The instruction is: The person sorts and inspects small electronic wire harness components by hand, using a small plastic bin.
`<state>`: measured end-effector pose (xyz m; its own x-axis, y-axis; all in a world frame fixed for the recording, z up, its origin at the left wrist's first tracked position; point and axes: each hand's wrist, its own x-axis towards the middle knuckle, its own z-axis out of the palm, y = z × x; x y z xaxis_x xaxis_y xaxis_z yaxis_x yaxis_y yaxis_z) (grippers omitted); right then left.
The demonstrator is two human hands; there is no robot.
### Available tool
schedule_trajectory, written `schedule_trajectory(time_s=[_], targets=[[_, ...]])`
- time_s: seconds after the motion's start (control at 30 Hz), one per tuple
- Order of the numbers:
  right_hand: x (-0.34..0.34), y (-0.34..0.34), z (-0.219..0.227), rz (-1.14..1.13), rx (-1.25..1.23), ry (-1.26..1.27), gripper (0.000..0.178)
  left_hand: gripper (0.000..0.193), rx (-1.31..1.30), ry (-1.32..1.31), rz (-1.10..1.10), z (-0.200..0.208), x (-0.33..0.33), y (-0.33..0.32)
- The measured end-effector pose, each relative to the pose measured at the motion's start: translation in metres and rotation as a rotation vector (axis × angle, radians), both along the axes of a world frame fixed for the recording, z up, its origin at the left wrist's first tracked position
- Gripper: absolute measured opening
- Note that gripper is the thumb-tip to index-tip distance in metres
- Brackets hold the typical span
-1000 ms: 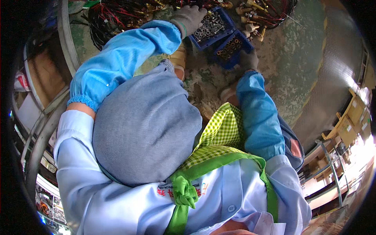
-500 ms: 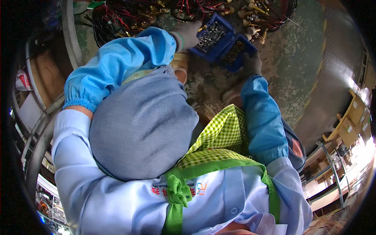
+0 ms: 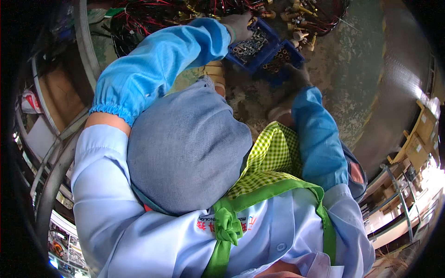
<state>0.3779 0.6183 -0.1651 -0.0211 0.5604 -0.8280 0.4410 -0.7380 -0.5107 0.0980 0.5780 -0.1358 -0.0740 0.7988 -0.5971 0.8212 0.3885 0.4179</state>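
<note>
Two small blue parts bins stand side by side in front of me. The left bin (image 3: pixel 265 52) holds silvery bolts or screws, and the right bin (image 3: pixel 296 52) holds small brass-coloured rings or nuts. My left hand (image 3: pixel 237 27), in a grey glove, is at the left bin's far left edge. Its fingers are closed, with a small brass-coloured piece (image 3: pixel 251 21) at the tips, too small to name. My right hand (image 3: pixel 299 74), in a dark glove, grips the near right edge of the right bin; its fingertips are partly lost in shadow.
Bundles of black and red wires (image 3: pixel 134 23) lie beyond the bins, and brass fittings (image 3: pixel 299 18) on cables sit at the far right. A curved grey metal tube (image 3: pixel 84 41) rises at the left. Cardboard boxes (image 3: pixel 419 134) and a rack stand at the right.
My left hand has moved right and farther out along the left bin, with the brass-coloured piece at its fingertips. My right hand stays at the right bin.
</note>
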Motion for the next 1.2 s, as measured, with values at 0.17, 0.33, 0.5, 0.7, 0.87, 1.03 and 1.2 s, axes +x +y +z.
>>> schedule_trajectory(time_s=[0.17,0.33,0.5,0.7,0.87,1.03,1.2], targets=[[0.019,0.006,-0.012,0.337,0.176,-0.252,0.046,0.073,-0.077,-0.089,0.111,0.004,0.016,-0.007],[0.021,0.026,0.013,0.639,0.307,-0.373,0.049,0.067,-0.338,-0.063,0.012,0.022,0.017,-0.017],[0.009,0.017,0.002,0.73,0.262,-0.536,0.052,0.062,-0.127,-0.105,-0.278,-0.005,-0.011,-0.008],[-0.012,0.029,0.0,0.849,0.437,-0.421,0.053,0.063,0.096,-0.212,-0.251,0.042,-0.013,0.01],[-0.055,0.038,0.016,0.881,0.318,-0.495,0.051,0.06,0.118,-0.162,-0.268,0.025,-0.018,0.007],[-0.033,0.019,0.01,0.722,0.424,-0.309,0.055,0.055,0.174,-0.157,-0.236,0.021,-0.029,-0.011],[0.003,-0.009,-0.003,0.867,0.418,-0.387,0.051,0.055,0.131,-0.081,-0.238,0.026,-0.032,-0.018]])
